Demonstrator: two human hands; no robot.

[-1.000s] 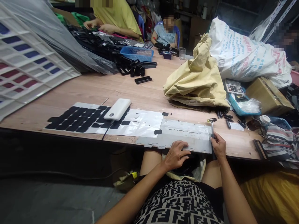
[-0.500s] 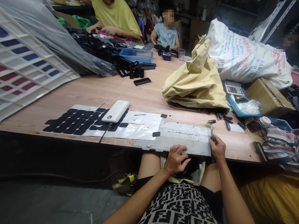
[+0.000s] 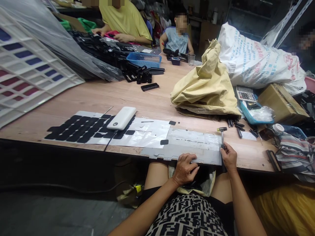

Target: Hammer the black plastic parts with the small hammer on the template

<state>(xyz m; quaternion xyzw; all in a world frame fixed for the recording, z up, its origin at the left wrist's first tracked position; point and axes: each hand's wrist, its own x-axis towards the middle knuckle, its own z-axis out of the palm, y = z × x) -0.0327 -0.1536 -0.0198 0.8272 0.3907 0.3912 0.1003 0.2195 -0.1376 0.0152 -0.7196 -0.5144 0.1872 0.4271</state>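
Black-and-beige patterned clothing (image 3: 187,216) lies nearest the camera. Forward of it, the left hand (image 3: 184,168) is at the near edge of a grey sheet (image 3: 199,149), fingers bent; whether it grips anything cannot be told. The right hand (image 3: 229,157), beside the sheet's right end, is closed round the handle of a hammer (image 3: 222,136). The hammer's long axis runs away from the body, head at the far end, roughly square to the sheet, whose length follows the front of the tabletop (image 3: 98,95). The right hand is thus the nearer one; the tool lies to the right of the left hand, well apart. Left of the grey sheet, a white sheet (image 3: 145,137) carries black pads (image 3: 82,137) and a white block (image 3: 122,118). Beyond stands a creased yellow bag (image 3: 205,91). Farther off: a blue basket (image 3: 144,59), then a person in a yellow top (image 3: 128,19).
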